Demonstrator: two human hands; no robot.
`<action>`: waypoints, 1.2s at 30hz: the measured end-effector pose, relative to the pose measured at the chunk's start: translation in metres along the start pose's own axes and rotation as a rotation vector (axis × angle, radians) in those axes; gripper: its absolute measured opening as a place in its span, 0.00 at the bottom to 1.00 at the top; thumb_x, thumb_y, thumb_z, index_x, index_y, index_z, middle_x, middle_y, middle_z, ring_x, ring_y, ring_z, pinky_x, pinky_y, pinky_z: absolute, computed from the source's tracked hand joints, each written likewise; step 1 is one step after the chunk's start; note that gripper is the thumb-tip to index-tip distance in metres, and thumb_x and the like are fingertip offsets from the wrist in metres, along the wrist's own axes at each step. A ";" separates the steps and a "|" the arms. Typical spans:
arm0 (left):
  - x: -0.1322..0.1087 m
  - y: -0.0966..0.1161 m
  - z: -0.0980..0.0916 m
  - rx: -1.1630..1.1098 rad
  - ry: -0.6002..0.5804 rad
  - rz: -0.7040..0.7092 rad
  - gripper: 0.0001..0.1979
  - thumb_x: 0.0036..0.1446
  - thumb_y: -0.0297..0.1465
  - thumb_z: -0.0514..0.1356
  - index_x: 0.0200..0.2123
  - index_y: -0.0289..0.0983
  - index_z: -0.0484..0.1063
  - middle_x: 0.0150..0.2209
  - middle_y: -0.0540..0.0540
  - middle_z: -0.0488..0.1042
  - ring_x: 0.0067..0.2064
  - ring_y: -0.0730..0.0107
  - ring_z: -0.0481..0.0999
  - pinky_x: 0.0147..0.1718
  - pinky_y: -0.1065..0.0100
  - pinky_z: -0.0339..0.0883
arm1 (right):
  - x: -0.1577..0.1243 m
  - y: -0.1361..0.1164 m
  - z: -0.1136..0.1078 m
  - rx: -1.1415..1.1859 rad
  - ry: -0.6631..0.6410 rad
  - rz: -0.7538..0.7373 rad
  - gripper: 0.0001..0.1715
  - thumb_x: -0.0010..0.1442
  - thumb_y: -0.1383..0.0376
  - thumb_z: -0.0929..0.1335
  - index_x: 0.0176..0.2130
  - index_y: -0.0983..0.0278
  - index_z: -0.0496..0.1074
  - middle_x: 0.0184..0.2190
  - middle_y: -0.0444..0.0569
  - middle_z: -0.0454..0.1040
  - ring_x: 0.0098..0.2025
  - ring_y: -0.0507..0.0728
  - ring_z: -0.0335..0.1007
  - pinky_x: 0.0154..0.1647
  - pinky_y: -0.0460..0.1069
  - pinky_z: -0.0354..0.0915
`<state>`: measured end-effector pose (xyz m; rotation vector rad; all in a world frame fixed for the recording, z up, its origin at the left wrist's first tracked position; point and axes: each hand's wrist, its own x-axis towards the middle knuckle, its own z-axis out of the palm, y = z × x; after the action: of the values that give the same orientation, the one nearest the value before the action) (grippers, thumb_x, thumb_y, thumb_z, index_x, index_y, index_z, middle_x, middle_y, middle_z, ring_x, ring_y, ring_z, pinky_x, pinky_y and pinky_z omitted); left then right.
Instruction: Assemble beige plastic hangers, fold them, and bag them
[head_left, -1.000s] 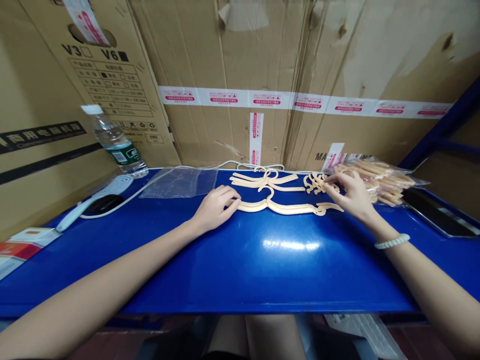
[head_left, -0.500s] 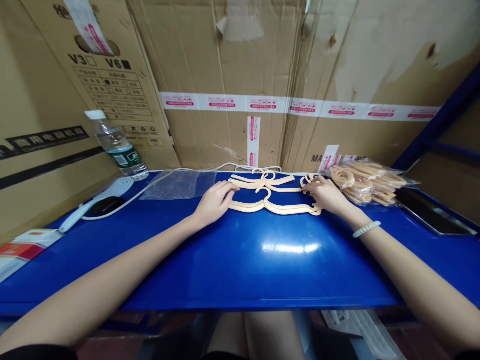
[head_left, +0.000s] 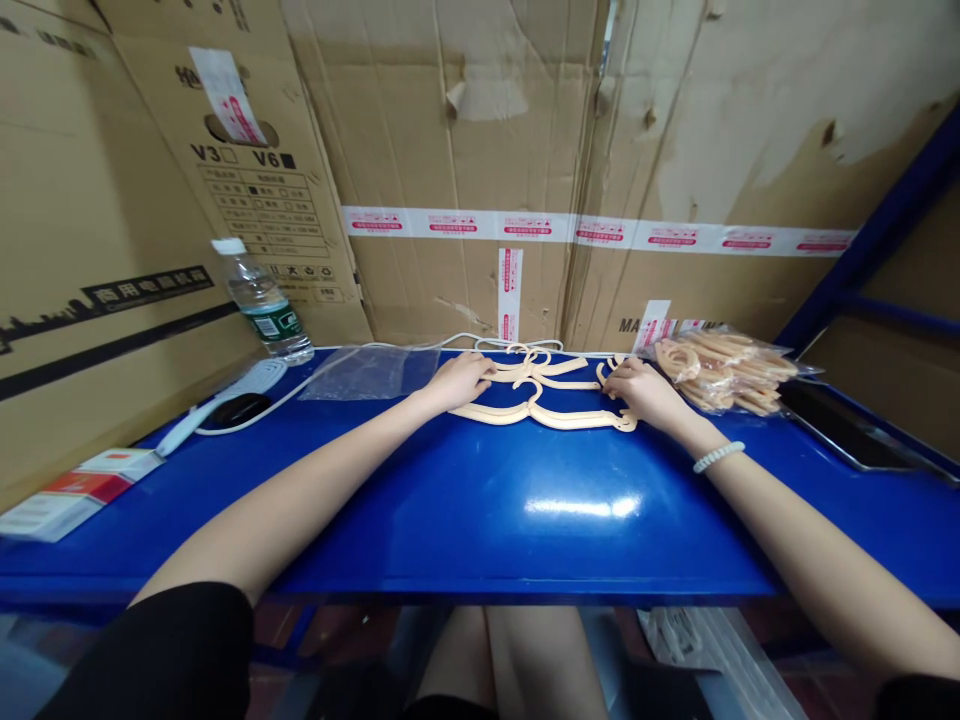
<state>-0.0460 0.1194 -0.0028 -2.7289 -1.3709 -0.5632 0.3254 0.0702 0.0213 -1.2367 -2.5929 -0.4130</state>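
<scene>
Several peach-coloured folding clothes hangers lie flat on the blue table (head_left: 450, 510). The front hanger (head_left: 570, 420) lies nearest me with its hook pointing away. Behind it the back hangers (head_left: 559, 383) overlap, their hooks crossing. My left hand (head_left: 459, 383) has its fingers closed on the left end of the back hangers, covering that end. At the right end, my right hand (head_left: 637, 388) is closed with its fingertips on a back hanger, beside another curved peach piece (head_left: 602, 372). Its grip is partly hidden.
At right lie a clear bag of peach hangers (head_left: 724, 370) and a dark flat device (head_left: 847, 425). Flat clear plastic (head_left: 367, 372), a water bottle (head_left: 266, 305), a pale brush-like item (head_left: 225, 400), a black object (head_left: 238, 409) and a small box (head_left: 82, 490) occupy the left. Cardboard (head_left: 450, 150) stands behind.
My left hand has moved away from me and slightly right, from the front hanger's left end to the back hangers. My right hand stays about the same place. The view has shifted slightly.
</scene>
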 end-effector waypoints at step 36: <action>0.001 0.023 -0.028 -0.163 0.182 -0.031 0.05 0.64 0.29 0.57 0.43 0.39 0.69 0.42 0.42 0.78 0.44 0.56 0.78 0.45 0.59 0.70 | -0.019 -0.045 -0.047 1.180 0.703 0.627 0.16 0.48 0.55 0.78 0.33 0.59 0.76 0.25 0.43 0.74 0.23 0.53 0.66 0.24 0.49 0.64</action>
<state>-0.0363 0.1010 0.0263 -2.6986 -1.3821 -0.9390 0.3062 0.0134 0.0527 -1.0315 -1.2862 0.6196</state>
